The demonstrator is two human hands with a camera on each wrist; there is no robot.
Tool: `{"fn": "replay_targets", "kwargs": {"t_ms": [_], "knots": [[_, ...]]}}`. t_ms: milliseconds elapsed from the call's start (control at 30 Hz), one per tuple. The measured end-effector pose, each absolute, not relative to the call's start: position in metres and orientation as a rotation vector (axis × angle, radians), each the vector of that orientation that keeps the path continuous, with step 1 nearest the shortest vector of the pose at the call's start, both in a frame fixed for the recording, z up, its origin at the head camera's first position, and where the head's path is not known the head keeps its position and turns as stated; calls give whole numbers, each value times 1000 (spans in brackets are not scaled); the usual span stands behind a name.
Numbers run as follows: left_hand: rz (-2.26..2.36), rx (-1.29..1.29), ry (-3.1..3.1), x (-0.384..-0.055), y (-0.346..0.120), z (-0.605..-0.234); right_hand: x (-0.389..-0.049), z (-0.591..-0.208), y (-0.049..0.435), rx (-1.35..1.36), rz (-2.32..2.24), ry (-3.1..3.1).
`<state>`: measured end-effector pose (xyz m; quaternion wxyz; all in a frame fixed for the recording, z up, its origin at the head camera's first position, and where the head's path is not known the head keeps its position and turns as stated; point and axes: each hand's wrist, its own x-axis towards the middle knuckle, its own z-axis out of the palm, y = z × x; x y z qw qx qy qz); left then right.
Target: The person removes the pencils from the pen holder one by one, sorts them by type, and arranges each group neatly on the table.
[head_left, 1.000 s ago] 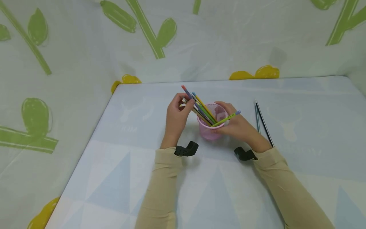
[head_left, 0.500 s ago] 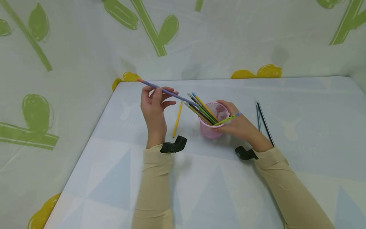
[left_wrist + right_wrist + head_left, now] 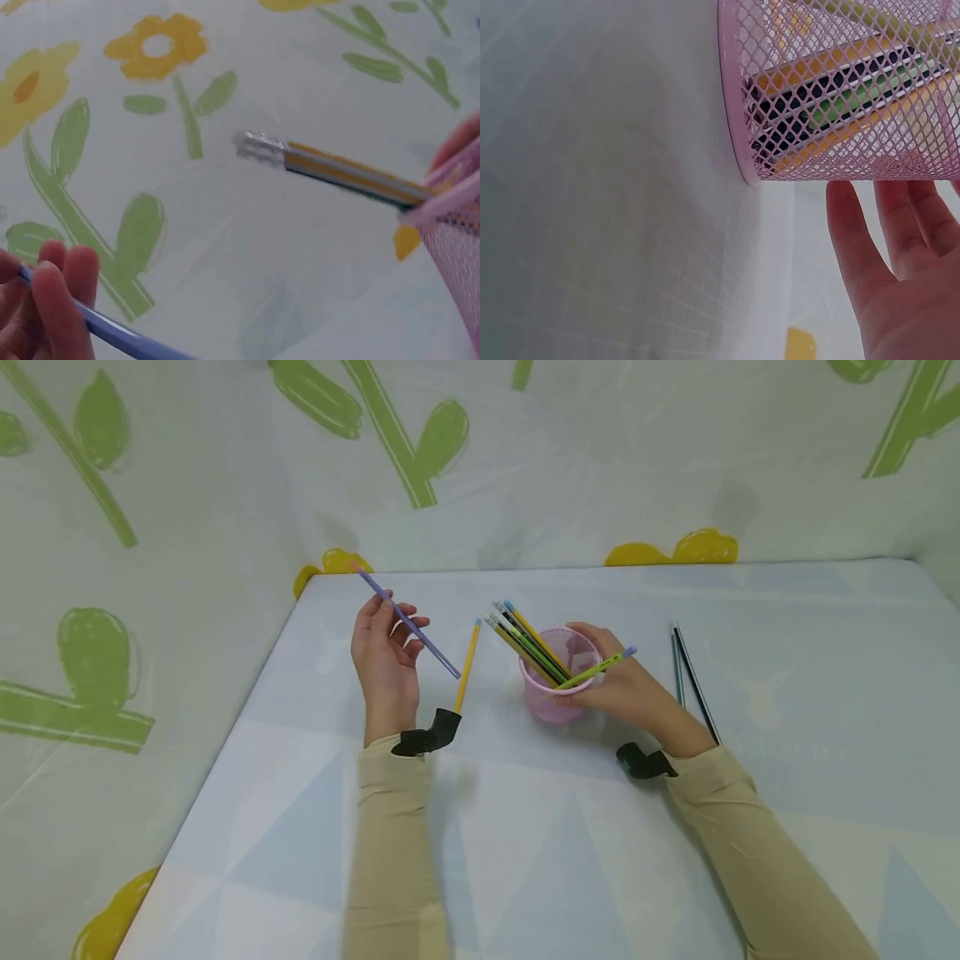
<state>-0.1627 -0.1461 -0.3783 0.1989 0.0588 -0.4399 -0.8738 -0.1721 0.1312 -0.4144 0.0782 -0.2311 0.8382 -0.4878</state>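
Observation:
A purple pencil (image 3: 420, 635) with a pinkish end is pinched between the thumb and fingers of my left hand (image 3: 384, 672), left of the cup. In the left wrist view, the pencil (image 3: 124, 339) crosses the lower left corner. My right hand (image 3: 626, 692) grips the side of a pink mesh cup (image 3: 551, 706). Several pencils (image 3: 531, 647) lean leftward in it, while a yellow-green pencil (image 3: 600, 669) leans over the right rim. Their metal ends (image 3: 262, 150) point out of the cup. In the right wrist view, the mesh (image 3: 739, 135) shows pencils inside.
Between my left hand and the cup lies a yellow pencil (image 3: 468, 664) on the pale patterned table (image 3: 570, 877). To the right, a black pencil (image 3: 693, 681) and a blue-green pencil (image 3: 677, 668) lie partly behind my right forearm. A leaf-patterned wall covering (image 3: 555, 468) stands behind.
My left hand has drawn the purple pencil out of the cup and moved left with it. The yellow pencil on the table has come into sight. My right hand stays on the cup.

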Motion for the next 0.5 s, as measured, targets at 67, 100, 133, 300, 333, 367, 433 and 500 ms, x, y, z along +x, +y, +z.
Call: {"fn": "replay_targets", "kwargs": {"t_ms": [67, 100, 133, 300, 333, 367, 433, 500], "knots": [[-2395, 189, -1423, -164, -145, -385, -171, -415, 130, -697, -1459, 2522], [-2352, 211, -1534, -164, -144, -388, -171, -416, 130, -697, -1465, 2522], [-2303, 237, -1643, -165, -142, -391, -171, -416, 130, -697, -1470, 2519], [-2089, 423, -1983, -169, -138, -406, -171, -417, 130, -679, -1465, 2492], [-2066, 453, -2008, -170, -138, -409, -171, -417, 130, -679, -1455, 2498], [-2040, 478, -2034, -171, -139, -412, -171, -417, 129, -681, -1455, 2501], [-1993, 507, -2078, -173, -139, -418, -172, -416, 129, -677, -1454, 2514], [-1949, 526, -2124, -175, -139, -424, -172, -416, 129, -668, -1452, 2513]]}}
